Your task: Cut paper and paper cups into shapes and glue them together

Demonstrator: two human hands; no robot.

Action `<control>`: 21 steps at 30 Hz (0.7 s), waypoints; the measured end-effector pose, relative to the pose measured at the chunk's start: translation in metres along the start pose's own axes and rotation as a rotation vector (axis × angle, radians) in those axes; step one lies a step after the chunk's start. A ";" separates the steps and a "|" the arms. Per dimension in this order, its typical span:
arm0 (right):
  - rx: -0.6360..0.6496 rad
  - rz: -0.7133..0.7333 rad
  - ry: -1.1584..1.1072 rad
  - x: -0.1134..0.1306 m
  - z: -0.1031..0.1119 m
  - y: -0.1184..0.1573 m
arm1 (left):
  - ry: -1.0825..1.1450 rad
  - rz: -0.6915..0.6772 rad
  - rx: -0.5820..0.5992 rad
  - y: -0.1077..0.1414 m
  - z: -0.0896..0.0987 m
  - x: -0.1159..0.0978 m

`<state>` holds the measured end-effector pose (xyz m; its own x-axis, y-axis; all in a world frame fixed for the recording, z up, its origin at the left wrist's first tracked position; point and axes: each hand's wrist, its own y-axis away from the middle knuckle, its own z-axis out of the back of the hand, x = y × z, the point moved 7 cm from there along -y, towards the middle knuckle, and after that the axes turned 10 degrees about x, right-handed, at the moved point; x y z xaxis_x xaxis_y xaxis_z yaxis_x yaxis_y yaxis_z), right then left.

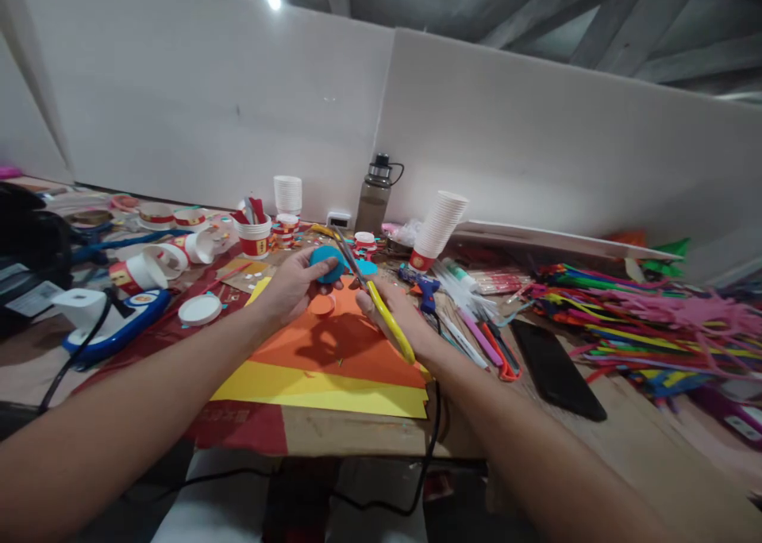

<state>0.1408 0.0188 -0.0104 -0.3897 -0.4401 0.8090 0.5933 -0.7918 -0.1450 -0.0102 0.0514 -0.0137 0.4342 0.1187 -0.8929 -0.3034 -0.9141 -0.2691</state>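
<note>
My left hand (pixel 294 285) pinches a blue round paper piece (pixel 326 264) between thumb and fingers, above the stacked sheets. My right hand (pixel 390 305) is closed around yellow-handled scissors (pixel 390 323), whose blades point up and away, close beside the blue paper's right edge. Whether the blades touch it I cannot tell. Below the hands lie orange paper (pixel 351 348) and yellow paper (pixel 333 392). A small orange disc (pixel 323 306) shows just under my left hand, and more blue paper (pixel 364 267) lies behind the scissors.
Paper cups (pixel 439 221) stand stacked by a bottle (pixel 375 194). A blue glue gun (pixel 427 293), markers (pixel 470 340), a black phone (pixel 556 368) and colourful pipe cleaners (pixel 643 313) lie right. A white lid (pixel 200 310) and blue-and-white boat-shaped item (pixel 116 329) are left. A cable (pixel 433 448) crosses the front edge.
</note>
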 end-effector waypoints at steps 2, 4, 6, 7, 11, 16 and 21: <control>0.028 0.011 0.005 0.002 0.000 0.000 | 0.005 0.005 -0.001 0.001 -0.002 -0.001; 0.045 0.024 0.008 0.004 0.000 -0.002 | 0.016 0.010 -0.003 0.001 -0.003 -0.002; 0.054 0.023 -0.002 0.005 0.000 -0.003 | 0.016 0.015 0.005 0.001 -0.002 -0.003; 0.057 0.021 -0.011 0.005 0.000 -0.003 | 0.007 0.019 0.013 0.001 -0.002 -0.004; 0.068 0.011 -0.025 0.004 -0.001 -0.002 | -0.036 0.037 0.043 0.000 -0.001 -0.002; 0.068 0.011 -0.024 0.006 -0.001 0.000 | -0.025 0.014 0.054 0.000 -0.005 -0.002; 0.065 -0.001 -0.038 0.004 0.000 0.001 | 0.003 -0.012 0.027 0.001 -0.008 -0.001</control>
<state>0.1394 0.0160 -0.0072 -0.3641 -0.4218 0.8304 0.6379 -0.7625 -0.1076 -0.0046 0.0473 -0.0099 0.4406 0.1281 -0.8885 -0.3208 -0.9019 -0.2892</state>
